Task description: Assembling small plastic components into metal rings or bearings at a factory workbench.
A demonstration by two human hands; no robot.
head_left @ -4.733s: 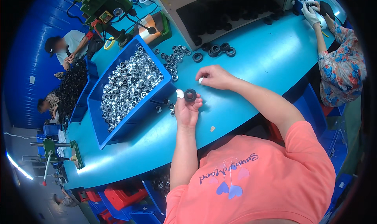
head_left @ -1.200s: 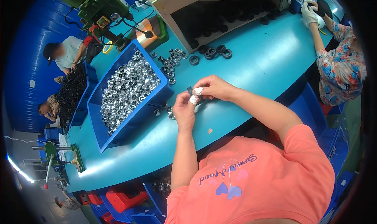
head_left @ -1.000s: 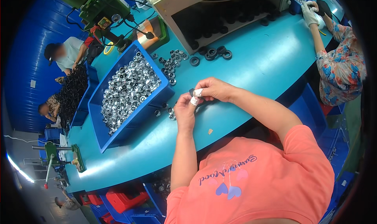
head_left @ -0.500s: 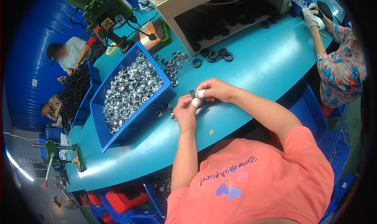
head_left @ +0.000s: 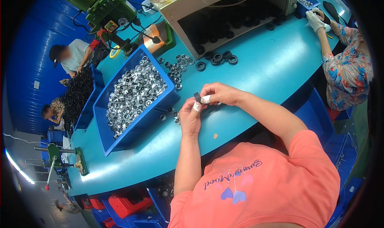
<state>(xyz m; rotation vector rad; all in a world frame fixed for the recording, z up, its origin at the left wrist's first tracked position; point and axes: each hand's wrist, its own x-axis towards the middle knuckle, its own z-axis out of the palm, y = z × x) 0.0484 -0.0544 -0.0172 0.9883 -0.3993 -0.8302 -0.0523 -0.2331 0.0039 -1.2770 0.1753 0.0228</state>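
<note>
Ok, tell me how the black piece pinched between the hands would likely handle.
The black piece is probably light: the left hand and right hand merely pinch it. It seems fairly stiff, showing no obvious bend. If round like the black rings on the table, it may roll on edge.

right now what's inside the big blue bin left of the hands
A heap of small, shiny silver parts, some with dark centres, lies in the bin. Only the top ones show; whatever lies beneath them is covered.

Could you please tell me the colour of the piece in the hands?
The piece is black, best seen in the head view.
</note>
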